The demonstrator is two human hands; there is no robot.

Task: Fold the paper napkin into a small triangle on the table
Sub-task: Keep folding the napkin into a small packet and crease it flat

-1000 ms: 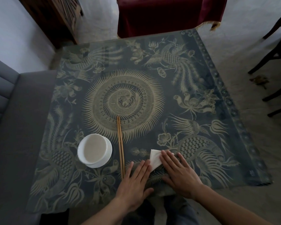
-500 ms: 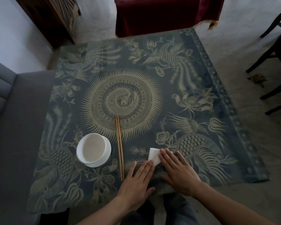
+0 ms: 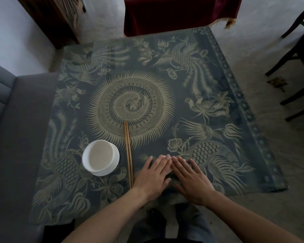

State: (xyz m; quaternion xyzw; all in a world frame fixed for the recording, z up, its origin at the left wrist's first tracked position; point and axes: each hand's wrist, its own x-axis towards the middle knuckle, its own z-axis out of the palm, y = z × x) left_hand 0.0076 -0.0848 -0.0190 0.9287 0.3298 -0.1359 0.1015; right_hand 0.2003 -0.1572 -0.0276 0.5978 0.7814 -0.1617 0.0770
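The white paper napkin (image 3: 171, 166) lies near the front edge of the patterned table (image 3: 218, 95), almost wholly hidden. Only a thin white strip shows between and just beyond my fingertips. My left hand (image 3: 152, 178) lies flat on its left part, palm down, fingers together and stretched forward. Flat beside it, touching, my right hand (image 3: 191, 179) covers the right part, fingers extended. Both hands press down on the napkin rather than grip it. Its folded shape cannot be made out.
A pair of wooden chopsticks (image 3: 128, 154) lies just left of my left hand, pointing away from me. A white bowl on a saucer (image 3: 100, 157) stands further left. A grey sofa (image 3: 11, 137) flanks the table's left side, dark chair legs (image 3: 291, 71) the right.
Both hands slid together over the napkin. The white corner that showed left of my right fingers is now covered. My left hand moved forward and right onto the paper.
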